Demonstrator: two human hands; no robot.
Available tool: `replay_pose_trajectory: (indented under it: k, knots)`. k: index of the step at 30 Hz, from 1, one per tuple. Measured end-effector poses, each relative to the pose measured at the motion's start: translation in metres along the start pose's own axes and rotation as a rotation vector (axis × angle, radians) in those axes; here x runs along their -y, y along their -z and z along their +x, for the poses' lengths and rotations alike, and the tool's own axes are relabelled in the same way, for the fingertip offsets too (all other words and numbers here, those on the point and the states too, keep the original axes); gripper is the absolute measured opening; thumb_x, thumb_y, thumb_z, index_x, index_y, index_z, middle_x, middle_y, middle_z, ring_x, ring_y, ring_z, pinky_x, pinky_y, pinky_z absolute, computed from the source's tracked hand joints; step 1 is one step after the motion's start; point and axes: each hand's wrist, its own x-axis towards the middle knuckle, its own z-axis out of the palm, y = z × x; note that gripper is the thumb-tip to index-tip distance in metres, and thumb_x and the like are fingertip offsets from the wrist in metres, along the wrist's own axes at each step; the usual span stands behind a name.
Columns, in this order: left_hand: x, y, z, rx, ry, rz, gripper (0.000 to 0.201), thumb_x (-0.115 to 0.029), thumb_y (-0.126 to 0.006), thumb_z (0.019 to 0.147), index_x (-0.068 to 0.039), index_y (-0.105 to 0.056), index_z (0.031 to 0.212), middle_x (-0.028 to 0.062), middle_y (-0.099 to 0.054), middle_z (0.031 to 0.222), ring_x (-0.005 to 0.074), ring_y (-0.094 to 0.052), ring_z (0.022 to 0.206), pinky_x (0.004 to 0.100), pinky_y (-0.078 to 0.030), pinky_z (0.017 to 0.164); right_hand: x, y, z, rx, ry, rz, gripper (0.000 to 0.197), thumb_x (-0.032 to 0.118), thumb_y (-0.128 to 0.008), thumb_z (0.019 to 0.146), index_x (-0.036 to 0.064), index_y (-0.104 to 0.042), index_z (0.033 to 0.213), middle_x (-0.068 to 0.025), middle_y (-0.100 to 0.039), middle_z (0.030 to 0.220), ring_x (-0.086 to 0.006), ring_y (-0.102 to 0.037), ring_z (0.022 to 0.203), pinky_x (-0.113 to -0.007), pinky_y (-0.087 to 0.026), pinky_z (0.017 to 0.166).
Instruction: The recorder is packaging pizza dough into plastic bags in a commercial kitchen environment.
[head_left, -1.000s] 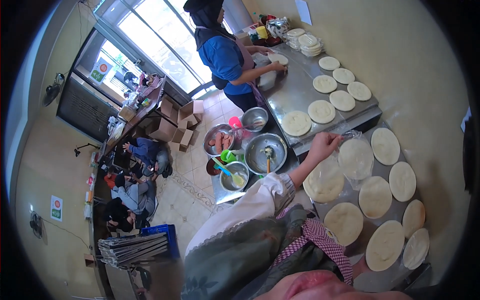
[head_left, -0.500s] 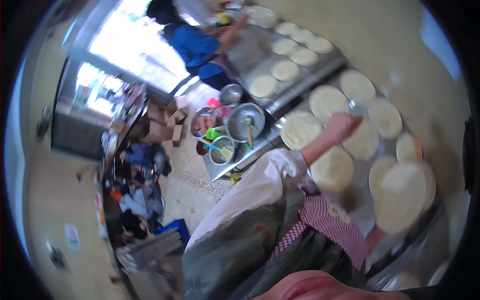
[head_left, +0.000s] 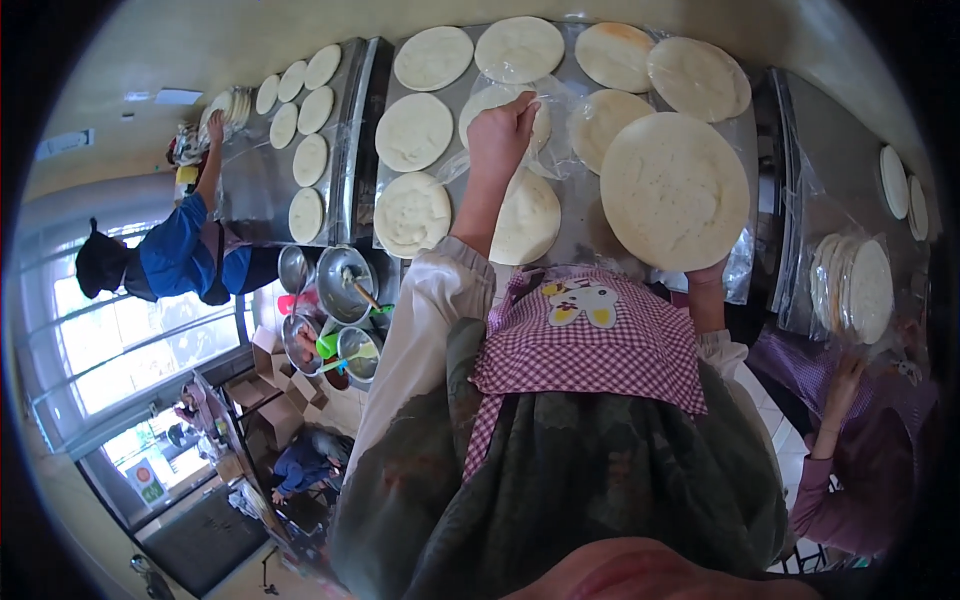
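Over the metal table, my left hand (head_left: 503,130) is closed, with its fingertips pinched on thin clear plastic film (head_left: 560,100) that spreads over a pale round pizza base (head_left: 482,118). My right hand (head_left: 708,274) is under the near edge of a large pizza base (head_left: 675,190), holding it tilted above the table; most of its fingers are hidden behind the base. Other bases lie around my left hand: one (head_left: 527,222) beneath my forearm, one (head_left: 413,215) to its left and one (head_left: 610,128) partly behind the held base.
More bases line the table's far side, one browned (head_left: 613,55). At left, a person in blue (head_left: 185,245) reaches over another table (head_left: 250,190) with several bases. Metal bowls (head_left: 347,285) stand at lower left. At right, another person's hand (head_left: 848,380) is beside stacked bases (head_left: 858,290).
My view has turned, so the table now lies straight ahead and the person at right shows. My left hand stays closed over the bases; my right still holds a base.
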Motion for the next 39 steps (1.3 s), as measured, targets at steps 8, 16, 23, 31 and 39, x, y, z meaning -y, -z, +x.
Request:
replay_pose_trajectory:
  k: [8,16,23,31,39]
  knots:
    - [-0.027,-0.024,0.024,0.216,-0.205,0.071,0.023,-0.030,-0.056,0.077,-0.017,-0.063,0.094,0.0081,-0.059,0.060,0.0245,-0.058,0.057,0.0342,-0.045,0.051,-0.032,0.013,0.022,0.037,-0.163,-0.006,0.052,0.038,-0.037,0.086,0.0049,-0.032,0.126,-0.0117,-0.043,0.123,-0.0276,-0.046,0.109,-0.042,-0.043,0.087]
    - [0.014,-0.007,0.046,0.062,-0.140,0.073,0.019,-0.026,-0.055,0.078,-0.015,-0.065,0.090,0.0109,-0.059,0.061,0.0256,-0.058,0.057,0.0349,-0.045,0.052,-0.047,0.038,0.031,-0.167,0.001,-0.159,0.050,0.037,-0.036,0.087,0.0051,-0.035,0.125,-0.0122,-0.045,0.121,-0.0266,-0.046,0.109,-0.043,-0.042,0.087]
    - [0.021,0.020,0.046,0.010,-0.015,-0.051,0.025,-0.028,-0.054,0.081,-0.008,-0.065,0.091,0.0069,-0.057,0.050,0.0178,-0.058,0.048,0.0277,-0.043,0.048,-0.036,0.074,0.058,-0.511,0.043,-0.092,0.051,0.042,-0.029,0.088,0.0069,-0.035,0.125,-0.0137,-0.041,0.124,-0.0283,-0.039,0.115,-0.044,-0.035,0.093]
    - [-0.003,0.026,0.026,0.092,0.016,-0.144,0.023,-0.029,-0.055,0.079,-0.013,-0.064,0.092,0.0080,-0.057,0.053,0.0226,-0.057,0.050,0.0330,-0.044,0.049,-0.041,0.031,0.052,-0.537,0.652,-1.569,0.054,0.033,-0.057,0.079,0.0059,-0.037,0.121,-0.0122,-0.047,0.113,-0.0249,-0.044,0.105,-0.037,-0.040,0.081]
    - [-0.024,0.026,0.025,0.354,-0.053,-0.492,0.041,-0.032,-0.052,0.082,-0.009,-0.050,0.116,0.0092,-0.061,0.061,0.0153,-0.061,0.056,0.0270,-0.044,0.055,-0.055,-0.080,0.086,-0.240,0.224,-1.058,0.027,0.026,-0.054,0.082,0.0057,-0.055,0.099,-0.0037,-0.057,0.081,-0.0119,-0.054,0.071,-0.028,-0.046,0.065]
